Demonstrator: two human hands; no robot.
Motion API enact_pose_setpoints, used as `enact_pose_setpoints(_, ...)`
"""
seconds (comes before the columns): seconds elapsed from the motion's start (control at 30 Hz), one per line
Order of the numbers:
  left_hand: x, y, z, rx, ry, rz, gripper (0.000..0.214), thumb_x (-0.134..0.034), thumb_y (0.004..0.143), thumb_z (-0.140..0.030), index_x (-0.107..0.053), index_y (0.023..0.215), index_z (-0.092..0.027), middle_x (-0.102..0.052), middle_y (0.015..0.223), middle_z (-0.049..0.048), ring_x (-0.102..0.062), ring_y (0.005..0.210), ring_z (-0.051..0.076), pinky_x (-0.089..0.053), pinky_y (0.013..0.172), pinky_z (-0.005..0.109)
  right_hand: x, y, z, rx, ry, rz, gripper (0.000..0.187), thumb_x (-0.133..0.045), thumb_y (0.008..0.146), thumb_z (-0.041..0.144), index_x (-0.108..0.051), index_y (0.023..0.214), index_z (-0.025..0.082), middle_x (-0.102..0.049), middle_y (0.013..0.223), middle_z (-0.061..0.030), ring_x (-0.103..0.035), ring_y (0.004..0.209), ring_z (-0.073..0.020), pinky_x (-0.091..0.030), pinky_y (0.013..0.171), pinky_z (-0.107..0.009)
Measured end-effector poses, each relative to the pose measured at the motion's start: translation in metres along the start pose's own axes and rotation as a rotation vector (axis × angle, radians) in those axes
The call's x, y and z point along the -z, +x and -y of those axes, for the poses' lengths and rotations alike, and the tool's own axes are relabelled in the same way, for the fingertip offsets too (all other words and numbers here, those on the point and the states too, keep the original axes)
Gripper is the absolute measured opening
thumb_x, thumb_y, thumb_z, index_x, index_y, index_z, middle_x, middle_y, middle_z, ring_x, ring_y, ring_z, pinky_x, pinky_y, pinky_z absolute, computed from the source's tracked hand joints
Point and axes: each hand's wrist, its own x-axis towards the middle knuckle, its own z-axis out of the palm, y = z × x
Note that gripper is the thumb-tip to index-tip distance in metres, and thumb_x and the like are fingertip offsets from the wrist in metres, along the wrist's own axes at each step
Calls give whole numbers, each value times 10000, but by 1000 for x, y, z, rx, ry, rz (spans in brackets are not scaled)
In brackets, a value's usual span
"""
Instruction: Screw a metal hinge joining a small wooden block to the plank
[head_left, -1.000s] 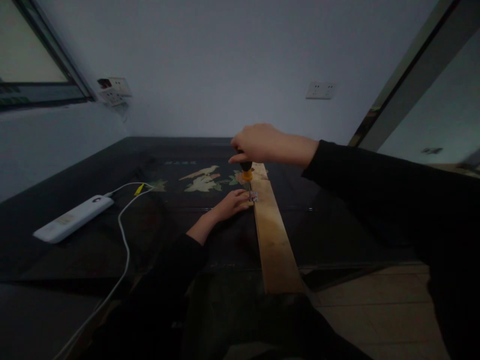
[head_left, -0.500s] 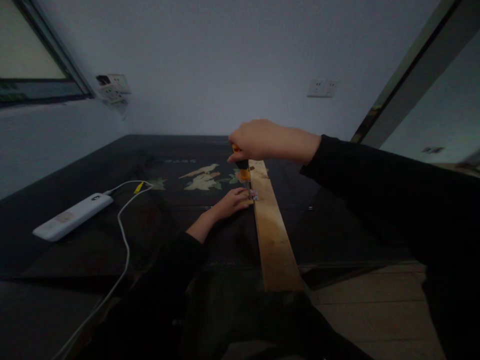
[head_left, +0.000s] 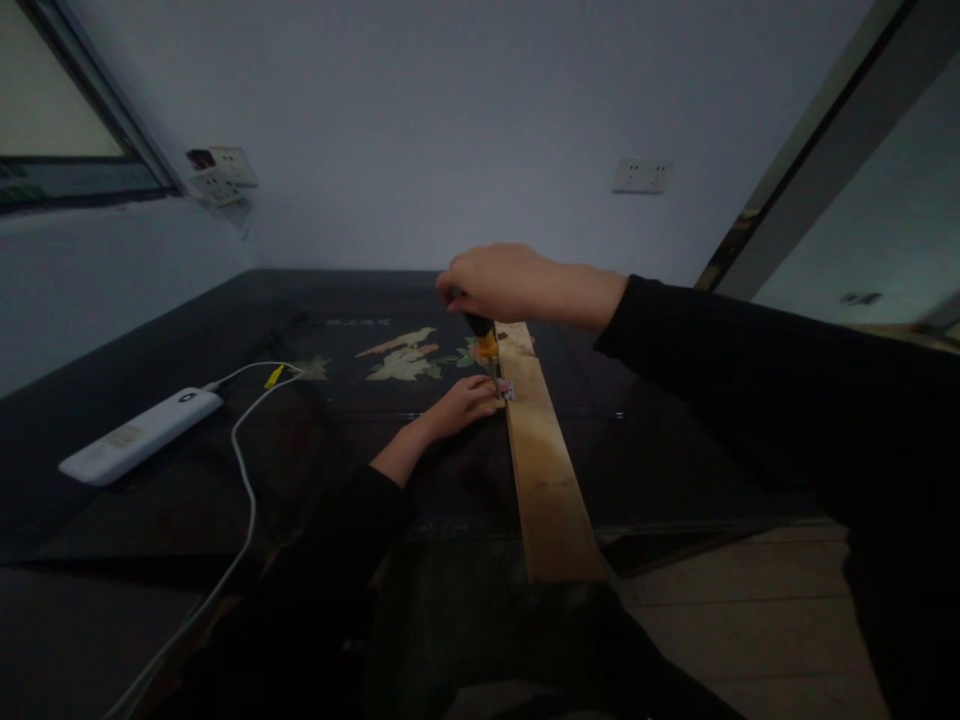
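Observation:
My right hand (head_left: 499, 283) is closed around the black and yellow handle of a screwdriver (head_left: 487, 345). The tool leans slightly, its tip down at a small metal hinge (head_left: 506, 389) on the left edge of a long wooden board (head_left: 551, 470). My left hand (head_left: 461, 405) lies low beside that hinge, fingers bent and pressed together on a small wooden piece (head_left: 500, 404) butted against the board. Fingers cover most of this piece. Whether the tip sits in a screw is too small to make out.
The board lies on a dark tabletop (head_left: 337, 440) with a painted bird and flowers, its near end jutting past the front edge. At left, a white power bank (head_left: 142, 435) trails a white cable (head_left: 251, 490) with a yellow tag. Wall sockets (head_left: 643, 176) are behind.
My right hand has shifted a little left and turned at the wrist, tilting the screwdriver's handle further left. The left hand, hinge and board keep their places.

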Motion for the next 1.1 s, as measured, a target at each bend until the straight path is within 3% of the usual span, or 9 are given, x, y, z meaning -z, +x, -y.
enact_pose_setpoints(0.13,0,1,0,12,-13,-3,389,-562,904,-274,-585,1287,-210,-519,1354,123,-484,1272,262,-360,1102,466,-11,1,6,-89,-105,-95,444,-425,959,435,-671,1171,132,-690,1066,-171,-584,1086,-324,-403,850,-387)
enact_pose_setpoints(0.27,-1,1,2,-7,-12,-11,395,-554,910,-273,-574,1301,-215,-512,1366,121,-480,1277,256,-356,1106,464,-9,3,0,-101,-121,-97,518,-429,947,504,-666,1171,101,-688,1051,-177,-601,1051,-322,-413,842,-385)
enact_pose_setpoints(0.37,-1,0,2,-3,-2,-9,407,-538,921,-276,-552,1326,-239,-511,1368,109,-483,1273,254,-354,1107,470,-5,3,-4,-57,-54,-1,494,-455,942,475,-668,1163,87,-692,1037,-167,-627,976,-264,-420,807,-345)
enact_pose_setpoints(0.5,-1,-1,2,11,18,-4,407,-550,917,-300,-563,1316,-221,-515,1350,121,-490,1258,267,-372,1092,470,2,4,-4,105,78,202,370,-503,913,237,-621,1240,109,-691,1090,-103,-625,904,-170,-424,765,-286)
enact_pose_setpoints(0.6,-1,-2,3,25,38,-18,412,-557,914,-305,-559,1321,-240,-518,1343,114,-488,1255,268,-372,1091,468,4,5,-1,173,104,253,400,-514,877,144,-597,1268,127,-691,1098,-66,-621,878,-144,-422,743,-264)
enact_pose_setpoints(0.7,-3,-3,5,24,35,-18,409,-547,919,-300,-551,1324,-240,-513,1349,110,-489,1254,258,-370,1095,462,0,3,6,116,16,122,320,-531,907,235,-654,1184,134,-695,1073,-88,-632,910,-182,-423,770,-294)
enact_pose_setpoints(0.8,-5,-4,10,34,47,-24,398,-564,909,-293,-561,1299,-213,-515,1343,119,-479,1264,256,-363,1103,462,-7,1,17,-27,-102,-45,386,-489,944,389,-683,1118,104,-684,1065,-154,-624,1002,-274,-423,811,-364)
enact_pose_setpoints(0.9,-7,-4,14,58,60,-40,399,-596,887,-289,-569,1274,-195,-524,1339,125,-474,1270,263,-362,1105,465,-10,2,23,-56,-131,-60,482,-419,961,463,-680,1105,84,-673,1061,-181,-614,1021,-310,-427,805,-390)
enact_pose_setpoints(1.1,-5,-1,10,37,20,-50,356,-628,860,-289,-601,1195,-172,-540,1352,134,-506,1246,278,-394,1079,472,-1,8,19,190,-17,138,387,-532,909,325,-600,1217,101,-651,1139,-136,-612,989,-222,-437,767,-306)
